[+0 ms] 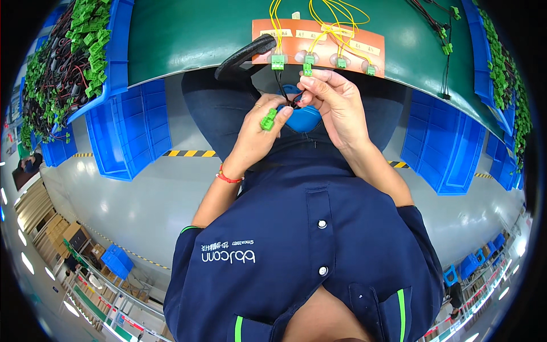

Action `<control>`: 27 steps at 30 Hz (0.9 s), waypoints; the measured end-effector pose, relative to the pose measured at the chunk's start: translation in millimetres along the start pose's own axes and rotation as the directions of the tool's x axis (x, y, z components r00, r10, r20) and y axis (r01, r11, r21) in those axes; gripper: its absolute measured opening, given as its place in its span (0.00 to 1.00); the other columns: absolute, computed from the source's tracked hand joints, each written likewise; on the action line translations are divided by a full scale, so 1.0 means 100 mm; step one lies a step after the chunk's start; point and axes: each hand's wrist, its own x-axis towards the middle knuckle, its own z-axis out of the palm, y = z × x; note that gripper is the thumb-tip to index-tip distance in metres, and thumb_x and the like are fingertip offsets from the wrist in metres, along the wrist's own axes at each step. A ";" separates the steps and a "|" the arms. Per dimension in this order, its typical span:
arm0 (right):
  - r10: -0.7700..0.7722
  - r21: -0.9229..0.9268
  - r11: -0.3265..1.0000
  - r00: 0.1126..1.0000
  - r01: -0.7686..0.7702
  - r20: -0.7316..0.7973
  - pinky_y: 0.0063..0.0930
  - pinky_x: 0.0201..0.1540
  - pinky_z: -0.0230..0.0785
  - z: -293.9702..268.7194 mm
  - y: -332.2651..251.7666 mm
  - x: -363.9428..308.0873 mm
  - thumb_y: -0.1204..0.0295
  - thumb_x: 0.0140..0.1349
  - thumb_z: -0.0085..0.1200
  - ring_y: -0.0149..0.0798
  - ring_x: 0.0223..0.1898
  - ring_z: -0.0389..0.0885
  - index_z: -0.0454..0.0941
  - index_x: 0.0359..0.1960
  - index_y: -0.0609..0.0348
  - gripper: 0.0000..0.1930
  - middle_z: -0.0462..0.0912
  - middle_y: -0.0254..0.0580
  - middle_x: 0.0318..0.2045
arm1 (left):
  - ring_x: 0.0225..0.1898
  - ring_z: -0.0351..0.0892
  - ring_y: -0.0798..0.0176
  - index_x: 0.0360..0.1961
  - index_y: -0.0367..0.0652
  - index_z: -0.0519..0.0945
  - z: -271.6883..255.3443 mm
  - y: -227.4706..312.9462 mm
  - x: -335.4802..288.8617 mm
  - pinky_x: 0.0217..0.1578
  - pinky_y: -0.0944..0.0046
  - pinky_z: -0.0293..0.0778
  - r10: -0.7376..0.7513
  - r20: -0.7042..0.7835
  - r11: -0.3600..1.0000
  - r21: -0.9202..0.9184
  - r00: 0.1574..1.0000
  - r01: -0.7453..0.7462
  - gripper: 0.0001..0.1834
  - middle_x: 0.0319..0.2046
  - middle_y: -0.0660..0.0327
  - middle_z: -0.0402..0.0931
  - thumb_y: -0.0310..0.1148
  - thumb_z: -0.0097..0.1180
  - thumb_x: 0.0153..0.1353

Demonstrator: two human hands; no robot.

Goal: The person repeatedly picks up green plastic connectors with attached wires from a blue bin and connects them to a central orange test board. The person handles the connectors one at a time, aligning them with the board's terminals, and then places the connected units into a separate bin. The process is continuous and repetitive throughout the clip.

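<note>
My left hand point(256, 131) is closed round a green terminal connector point(269, 119) on a black cable; its fingertips also pinch dark wires point(294, 102) in front of my lap. My right hand point(341, 108) has thumb and forefinger at the lower end of another green connector point(307, 70). That connector lines up against a green socket point(309, 58) on the orange board point(373, 43); whether it is fully seated I cannot tell. More green sockets point(277, 61) sit along the board's near edge, with yellow wires point(314, 11) running from them. A black curved handle-like piece point(242, 57) lies left of the board.
The green table point(188, 40) carries the board at its near edge. Blue bins point(117, 51) heaped with green connectors and dark cables point(85, 51) stand at left and right. Blue crates point(128, 134) hang below the table edge. Dark cables point(436, 25) lie at the table's right.
</note>
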 end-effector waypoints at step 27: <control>-0.084 0.038 0.995 0.992 0.088 -0.097 0.21 0.33 0.77 0.09 0.09 -0.01 0.71 0.64 0.64 0.26 0.27 0.82 0.82 0.42 0.63 0.09 0.84 0.35 0.29 | 0.24 0.67 0.77 0.58 0.40 0.74 0.24 -0.13 0.09 0.26 0.73 0.67 -0.177 0.159 0.939 -0.267 0.971 0.215 0.20 0.32 0.69 0.75 0.28 0.61 0.66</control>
